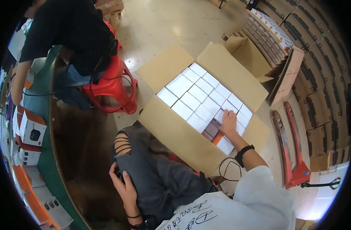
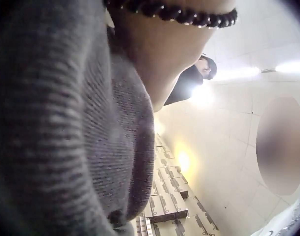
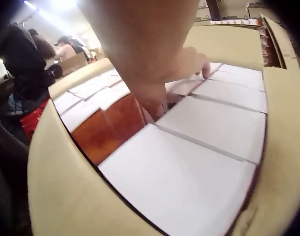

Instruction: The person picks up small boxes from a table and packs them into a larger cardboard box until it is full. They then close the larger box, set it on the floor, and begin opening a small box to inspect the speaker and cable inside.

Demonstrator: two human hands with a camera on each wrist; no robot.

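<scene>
A large cardboard carton (image 1: 160, 134) stands in front of me, its flaps spread, filled with rows of white boxes (image 1: 179, 85). My right hand (image 1: 228, 124) reaches into its near right part. In the right wrist view the thumb goes down beside a gap and the fingers bend over the top of a white box (image 3: 178, 87), pinching it. Orange-brown box sides (image 3: 110, 130) show inside the gap. My left hand (image 1: 125, 189) rests on my thigh, fingers loosely extended, holding nothing. The left wrist view shows only a beaded bracelet (image 2: 174, 14), forearm and grey cloth.
At left, a green-edged bench (image 1: 48, 153) carries printed product boxes (image 1: 32, 129). A person in black sits there by a red stool (image 1: 114, 86). Another open carton (image 1: 248, 55) stands beyond mine. A red pallet jack (image 1: 298, 172) and stacked cartons (image 1: 321, 65) are at right.
</scene>
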